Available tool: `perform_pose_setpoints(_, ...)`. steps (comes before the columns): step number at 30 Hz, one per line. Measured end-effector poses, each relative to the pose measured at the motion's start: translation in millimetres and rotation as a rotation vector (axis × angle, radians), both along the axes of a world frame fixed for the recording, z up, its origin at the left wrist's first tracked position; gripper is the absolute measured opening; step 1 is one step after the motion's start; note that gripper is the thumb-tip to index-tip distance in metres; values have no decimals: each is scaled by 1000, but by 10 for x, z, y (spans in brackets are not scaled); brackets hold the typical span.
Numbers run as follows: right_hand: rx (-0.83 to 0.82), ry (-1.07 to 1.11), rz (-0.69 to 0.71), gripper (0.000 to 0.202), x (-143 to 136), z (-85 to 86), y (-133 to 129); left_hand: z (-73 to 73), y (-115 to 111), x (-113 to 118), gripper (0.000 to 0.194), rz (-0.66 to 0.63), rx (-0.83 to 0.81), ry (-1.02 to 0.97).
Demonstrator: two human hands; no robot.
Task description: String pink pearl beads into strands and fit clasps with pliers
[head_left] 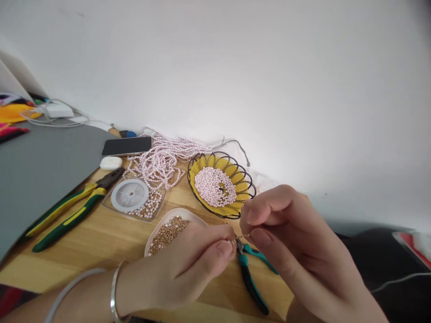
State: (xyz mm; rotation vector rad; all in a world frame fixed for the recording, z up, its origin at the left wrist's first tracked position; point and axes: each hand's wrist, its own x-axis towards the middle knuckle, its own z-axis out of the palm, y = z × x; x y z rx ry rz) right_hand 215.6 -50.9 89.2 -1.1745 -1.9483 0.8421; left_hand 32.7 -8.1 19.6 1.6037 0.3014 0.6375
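Observation:
A thin gold beaded strand (243,236) stretches across the short gap between my two hands. My left hand (188,264), with a silver bangle on its wrist, pinches one end between thumb and forefinger. The other end is pinched by my right hand (306,251), its thumb below the curled fingers. Just under the strand lie small teal-handled pliers (249,285) on the wooden table (134,237). Behind my left hand stands a white dish (197,217) of small gold beads (170,233), partly hidden by that hand.
A yellow basket (243,186) holds pink pearl beads (213,186). Pink bead strings (158,161) lie beside a phone (127,146) and a white case (111,163). Large green-yellow pliers (72,211) rest left of a clear box (158,215) with a spool (129,195). A wall (235,67) rises behind.

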Motion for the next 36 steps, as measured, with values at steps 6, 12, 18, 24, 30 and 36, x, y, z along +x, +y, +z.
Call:
perform_pose_setpoints(6, 0, 22, -31, 16, 6, -8, -42, -9, 14, 16, 44, 16, -77, -34)
perform_pose_setpoints(12, -34, 32, -20, 15, 7, -9, -23, -19, 1, 22, 43, 6, -105, -28)
perform_pose_setpoints(18, -16, 10, -7, 17, 0, -7, -11, -7, 4, 27, 43, 1, -107, -25)
perform_pose_setpoints(24, 4, 6, -16, 16, -4, -1, -19, -25, -2, 26, 45, 6, -108, -20)
perform_pose_setpoints(30, 37, -15, -3, 19, -6, 4, -12, 13, 8, 19, 44, -4, -101, -25)
perform_pose_setpoints(36, 55, -68, -17, 23, 18, 15, 3, 18, 8, 7, 42, -39, -95, -43)
